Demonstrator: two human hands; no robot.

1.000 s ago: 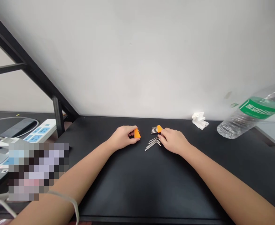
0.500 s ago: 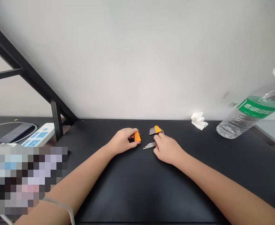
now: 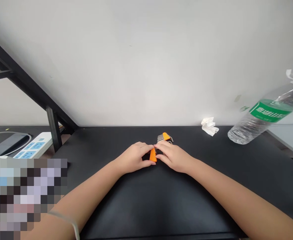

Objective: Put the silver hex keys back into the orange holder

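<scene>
An orange hex key holder (image 3: 153,155) is pinched between the thumb and fingers of my left hand (image 3: 136,156), low over the black table. At the holder's right side, my right hand (image 3: 172,156) is closed with its fingertips on the ends of hex keys (image 3: 155,150), which are mostly hidden by my fingers. Just behind my right hand lies a second orange hex key holder (image 3: 166,136), with a row of metal keys sticking out of it to the left and bent ends to the right.
A crumpled white tissue (image 3: 209,126) lies near the wall. To the right stands a large clear bottle (image 3: 256,121) with a green label. On the left are a black metal frame (image 3: 53,128), a white power strip (image 3: 35,145), a phone (image 3: 9,144) and a cable.
My hands have come together: the left moved right with the holder, and the right moved left to it with the hex keys. The loose keys' long ends no longer show. The view shifted slightly.
</scene>
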